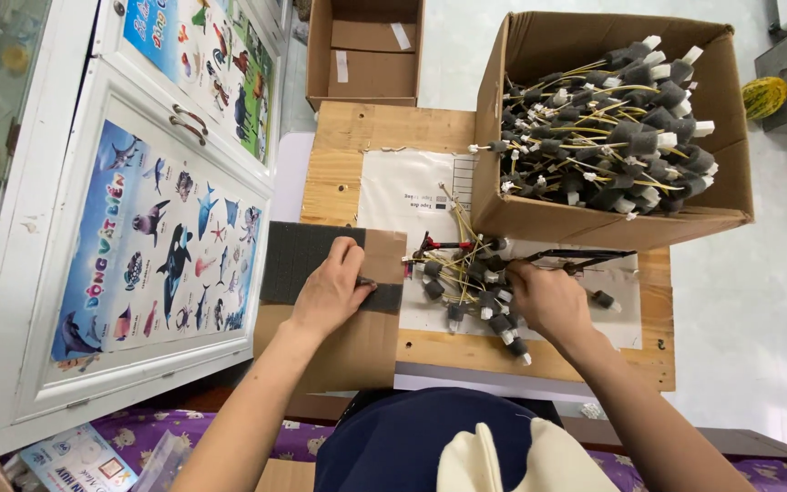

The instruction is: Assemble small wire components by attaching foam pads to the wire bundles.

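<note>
My left hand [330,290] rests flat on a dark grey foam sheet [298,260] that lies on a brown cardboard piece [362,351], its fingertips at the sheet's right edge. My right hand [548,296] grips black scissors [585,260] over a small heap of yellow wires with grey foam sleeves and white plugs [466,282] on a white sheet [412,191].
A large cardboard box [539,219] full of the same sleeved wires stands at the back right of the wooden board [539,355]. An empty cardboard box [366,55] sits farther back. A white cabinet with animal posters [157,237] runs along the left.
</note>
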